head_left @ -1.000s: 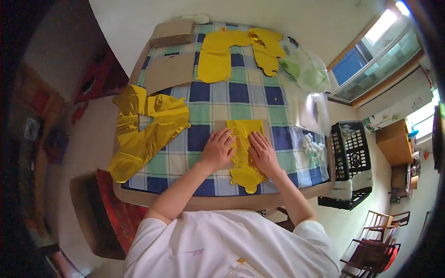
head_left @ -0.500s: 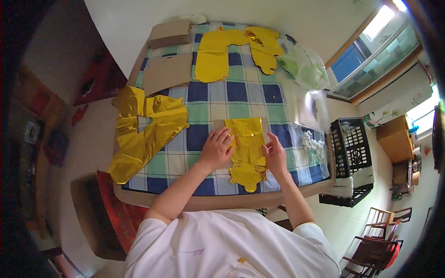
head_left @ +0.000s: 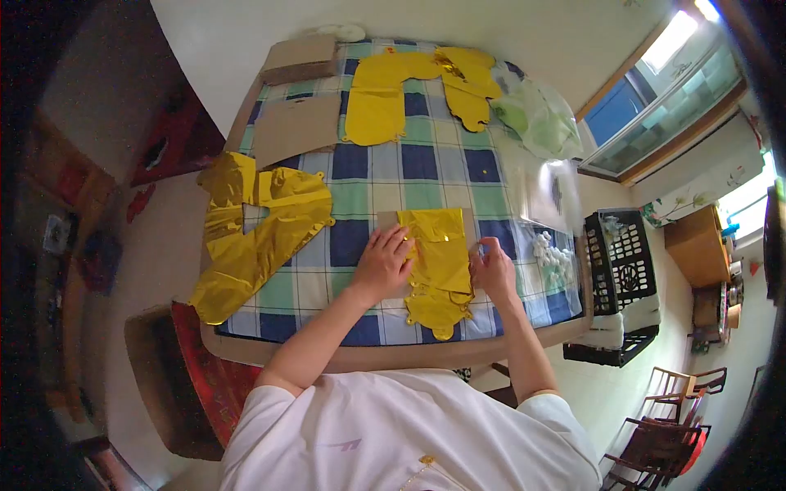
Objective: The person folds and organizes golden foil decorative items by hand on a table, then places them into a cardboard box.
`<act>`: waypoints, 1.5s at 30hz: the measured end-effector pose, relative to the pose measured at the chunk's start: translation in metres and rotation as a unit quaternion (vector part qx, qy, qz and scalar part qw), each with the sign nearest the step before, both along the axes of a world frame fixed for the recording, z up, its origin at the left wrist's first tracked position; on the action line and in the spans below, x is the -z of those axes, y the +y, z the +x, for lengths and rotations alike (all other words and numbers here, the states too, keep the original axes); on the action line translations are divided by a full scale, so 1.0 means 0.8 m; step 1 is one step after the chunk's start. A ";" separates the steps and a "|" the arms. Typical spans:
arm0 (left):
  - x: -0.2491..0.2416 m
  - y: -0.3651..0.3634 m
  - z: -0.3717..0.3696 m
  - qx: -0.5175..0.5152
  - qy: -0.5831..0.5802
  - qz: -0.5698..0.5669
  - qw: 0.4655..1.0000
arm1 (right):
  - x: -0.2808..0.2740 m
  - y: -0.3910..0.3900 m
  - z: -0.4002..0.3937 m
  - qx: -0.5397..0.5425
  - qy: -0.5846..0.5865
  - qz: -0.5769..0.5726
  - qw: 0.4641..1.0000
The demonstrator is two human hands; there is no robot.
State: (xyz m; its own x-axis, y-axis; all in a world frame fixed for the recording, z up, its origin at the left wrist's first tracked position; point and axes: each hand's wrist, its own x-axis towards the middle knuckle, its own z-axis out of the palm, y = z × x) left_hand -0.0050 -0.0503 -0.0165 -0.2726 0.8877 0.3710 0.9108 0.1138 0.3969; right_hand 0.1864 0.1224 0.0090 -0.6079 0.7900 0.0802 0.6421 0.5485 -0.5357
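Observation:
A gold foil balloon (head_left: 438, 266) lies flat and folded on a piece of cardboard (head_left: 388, 219), whose edges show beside the foil. Its rounded lower end (head_left: 440, 315) reaches towards me, past the board. My left hand (head_left: 383, 260) rests on the foil's left edge, fingers stretched out and pressing down. At the right edge my right hand (head_left: 494, 272) has its fingers bent and drawn together beside the foil and cardboard. What they pinch, if anything, is too small to make out.
More gold foil balloons lie at the left (head_left: 286, 200) and far side (head_left: 372, 106) of the checked cloth (head_left: 422, 176). Cardboard sheets (head_left: 295, 127) sit at back left. Clear plastic (head_left: 548, 192) and small white pieces (head_left: 553, 258) lie right, near a black crate (head_left: 622, 270).
My right hand has shifted slightly right, its fingers curling together. The foil's right side lies flatter and straighter. My left hand has stayed in place.

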 end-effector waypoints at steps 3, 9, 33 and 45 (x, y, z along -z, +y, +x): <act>-0.001 0.000 0.001 0.002 0.002 0.003 1.000 | -0.002 0.010 -0.005 0.008 -0.036 -0.035 0.999; -0.003 -0.001 0.000 0.006 0.006 0.002 1.000 | -0.001 0.035 -0.006 -0.024 0.027 -0.072 0.997; -0.008 -0.004 0.003 0.008 -0.009 -0.015 1.000 | -0.068 0.091 0.125 0.155 0.344 -0.233 0.896; -0.013 -0.006 0.003 0.004 -0.009 -0.031 0.999 | -0.062 0.068 0.115 0.147 0.439 -0.249 0.851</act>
State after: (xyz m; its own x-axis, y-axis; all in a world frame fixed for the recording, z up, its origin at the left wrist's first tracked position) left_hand -0.0028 -0.0548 -0.0057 -0.2721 0.9110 0.3099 0.9044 0.1321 0.4057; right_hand 0.2782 0.1766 0.0587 -0.2570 0.9663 0.0135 -0.0553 -0.0007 -0.9985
